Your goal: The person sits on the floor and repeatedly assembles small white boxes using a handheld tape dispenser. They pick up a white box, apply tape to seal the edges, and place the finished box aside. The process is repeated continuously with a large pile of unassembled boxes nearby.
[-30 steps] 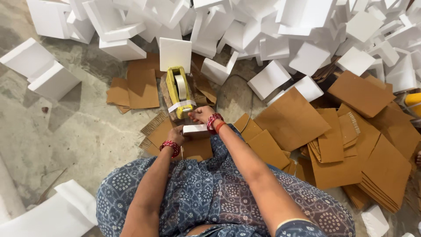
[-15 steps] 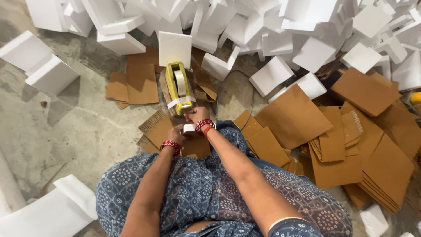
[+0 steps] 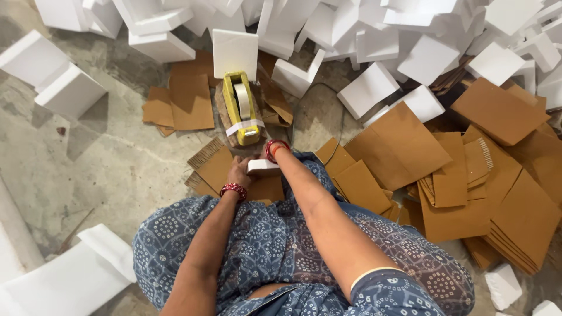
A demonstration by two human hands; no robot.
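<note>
Both hands hold small white block before yellow tape dispenser; cardboard sheets around

The right hand is mostly hidden behind the small white block.

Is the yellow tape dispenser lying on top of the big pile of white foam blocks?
No, the yellow tape dispenser sits on brown cardboard on the grey floor, in front of the white foam blocks, near the person's hands.

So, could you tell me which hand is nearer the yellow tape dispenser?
Right. The right hand reaches just below the yellow tape dispenser; the left hand sits lower, beside the small white block.
</note>
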